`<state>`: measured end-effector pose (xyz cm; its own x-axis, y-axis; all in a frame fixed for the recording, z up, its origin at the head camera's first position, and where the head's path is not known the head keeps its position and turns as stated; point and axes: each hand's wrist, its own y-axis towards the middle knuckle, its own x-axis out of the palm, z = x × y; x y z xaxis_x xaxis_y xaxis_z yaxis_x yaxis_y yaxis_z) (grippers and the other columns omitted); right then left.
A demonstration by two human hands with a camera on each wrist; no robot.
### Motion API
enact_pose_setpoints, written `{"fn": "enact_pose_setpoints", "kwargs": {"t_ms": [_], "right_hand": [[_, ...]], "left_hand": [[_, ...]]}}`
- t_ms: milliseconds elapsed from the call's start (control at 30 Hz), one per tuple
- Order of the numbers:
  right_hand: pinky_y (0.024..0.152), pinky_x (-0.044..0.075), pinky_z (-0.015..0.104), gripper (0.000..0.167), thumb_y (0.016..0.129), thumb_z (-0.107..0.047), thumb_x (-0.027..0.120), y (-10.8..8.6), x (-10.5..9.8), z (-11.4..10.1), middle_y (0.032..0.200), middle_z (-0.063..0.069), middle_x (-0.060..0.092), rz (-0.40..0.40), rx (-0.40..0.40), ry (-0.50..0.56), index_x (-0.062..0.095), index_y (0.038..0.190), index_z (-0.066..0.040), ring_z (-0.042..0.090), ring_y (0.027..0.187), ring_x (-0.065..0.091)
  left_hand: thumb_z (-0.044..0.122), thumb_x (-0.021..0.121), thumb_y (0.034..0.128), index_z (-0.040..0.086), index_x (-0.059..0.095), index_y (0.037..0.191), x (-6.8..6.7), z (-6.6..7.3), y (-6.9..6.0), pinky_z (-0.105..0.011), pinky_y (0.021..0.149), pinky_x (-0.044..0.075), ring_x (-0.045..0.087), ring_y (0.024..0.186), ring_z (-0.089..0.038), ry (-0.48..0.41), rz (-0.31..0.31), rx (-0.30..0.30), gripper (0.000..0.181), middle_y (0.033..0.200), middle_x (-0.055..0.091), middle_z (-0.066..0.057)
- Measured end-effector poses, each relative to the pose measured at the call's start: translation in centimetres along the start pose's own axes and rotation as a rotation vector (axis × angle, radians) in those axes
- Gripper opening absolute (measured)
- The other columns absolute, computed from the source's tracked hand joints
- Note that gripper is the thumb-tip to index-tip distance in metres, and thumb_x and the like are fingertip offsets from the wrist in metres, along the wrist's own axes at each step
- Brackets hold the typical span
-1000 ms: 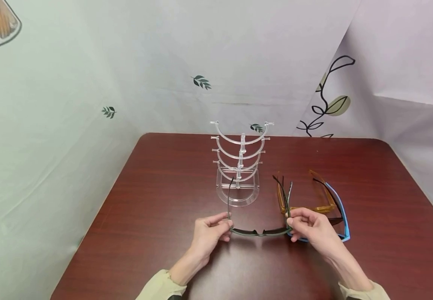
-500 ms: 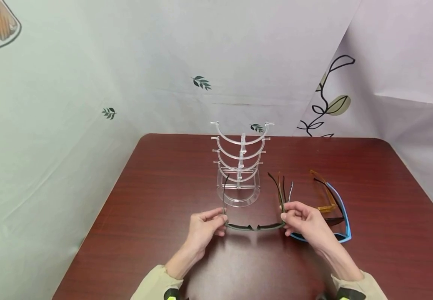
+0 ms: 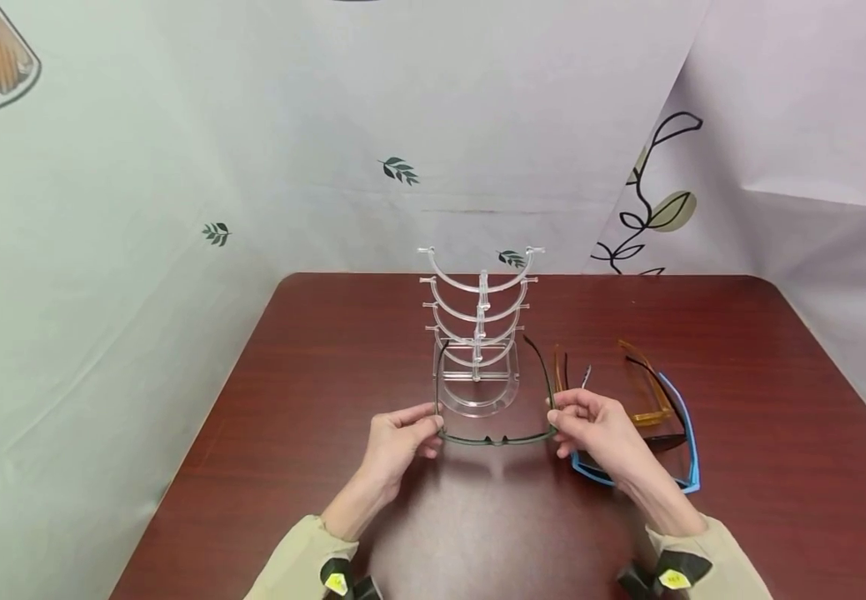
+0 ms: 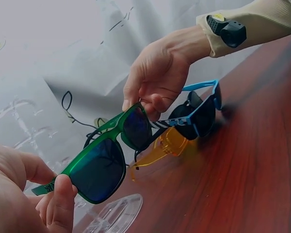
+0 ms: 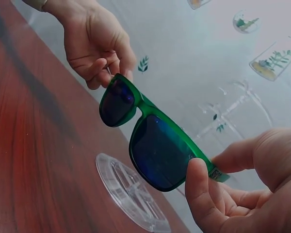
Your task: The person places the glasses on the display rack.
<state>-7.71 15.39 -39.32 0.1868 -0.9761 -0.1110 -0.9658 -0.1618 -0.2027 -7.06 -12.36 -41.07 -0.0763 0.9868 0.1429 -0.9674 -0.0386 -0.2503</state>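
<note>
Green-framed sunglasses (image 3: 470,440) with dark lenses hang above the table, arms unfolded toward the stand. My left hand (image 3: 397,446) pinches them by the left hinge; my right hand (image 3: 598,429) pinches the opposite hinge. In the right wrist view the green sunglasses (image 5: 160,150) show dark blue lenses facing the camera. Beyond them a clear plastic eyewear stand (image 3: 480,321) stands upright, its several curved tiers holding nothing. The sunglasses' arm tips overlap the stand's lowest part in the head view; whether they touch cannot be told.
Blue-framed sunglasses (image 3: 691,446) lie on the table at the right, partly behind my right hand. Orange-framed glasses (image 4: 169,143) lie beside them, overlapping in view. The brown table (image 3: 312,350) meets a patterned white wall covering (image 3: 312,108) at the back.
Both hands have carried the green sunglasses leftward and forward, closer to the stand. The grip at both hinges stays the same. The blue and orange pairs keep their places.
</note>
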Motion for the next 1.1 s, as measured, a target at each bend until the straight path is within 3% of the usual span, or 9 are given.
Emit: {"fn": "enact_pose_setpoints", "kwargs": {"t_ms": [367, 667, 1100], "right_hand": [[0.058, 0.060, 0.034, 0.034, 0.097, -0.002, 0.061, 1.6, 0.4, -1.0, 0.082, 0.010, 0.064, -0.005, -0.001, -0.021, 0.051, 0.123, 0.016, 0.025, 0.068, 0.064], [0.060, 0.060, 0.032, 0.036, 0.097, -0.003, 0.062, 2.8, 0.6, -1.7, 0.085, 0.010, 0.065, -0.026, 0.013, -0.008, 0.050, 0.125, 0.017, 0.020, 0.066, 0.065], [0.063, 0.061, 0.036, 0.035, 0.098, -0.004, 0.060, 4.3, 0.2, -2.0, 0.089, 0.009, 0.066, -0.065, 0.022, -0.054, 0.050, 0.124, 0.017, 0.024, 0.073, 0.067]], "left_hand": [[-0.006, 0.069, 0.0839, -0.018, 0.065, 0.115, -0.3, 0.6, 1.7, -0.018, 0.049, 0.051, 0.062, 0.056, -0.008, -0.002, 0.018, -0.002, 0.033, 0.088, 0.073, -0.015], [-0.006, 0.068, 0.0842, -0.019, 0.063, 0.116, -0.6, 1.0, 2.9, -0.019, 0.048, 0.051, 0.061, 0.054, -0.008, 0.022, 0.024, -0.003, 0.034, 0.090, 0.073, -0.021], [-0.007, 0.067, 0.0842, -0.019, 0.062, 0.117, -0.6, 1.3, 4.1, -0.019, 0.048, 0.052, 0.061, 0.054, -0.007, 0.036, 0.033, -0.007, 0.035, 0.085, 0.073, -0.018]]}}
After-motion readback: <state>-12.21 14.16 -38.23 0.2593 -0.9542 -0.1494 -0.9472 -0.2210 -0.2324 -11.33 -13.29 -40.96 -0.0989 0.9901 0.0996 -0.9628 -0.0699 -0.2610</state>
